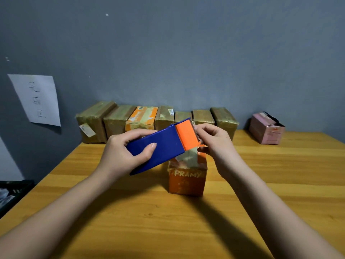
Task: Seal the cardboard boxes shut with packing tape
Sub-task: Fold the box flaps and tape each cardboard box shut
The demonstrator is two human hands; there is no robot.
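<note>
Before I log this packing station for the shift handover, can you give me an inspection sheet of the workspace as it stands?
Surface: wooden table, grain visible, no spills seen.
Job's things: orange box upright near the middle, marked PRAMY, tape on its top; blue and orange tape dispenser held above it.
Clutter: row of taped boxes along the wall; pink box at the far right, apart from the row.
Grippers: left hand grips the dispenser body; right hand pinches the tape end by the toothed cutter.
Cables: nothing seen.
Surroundings: grey wall; paper sheet with handwriting stuck on it; dark crate beside the table's left edge.
</note>
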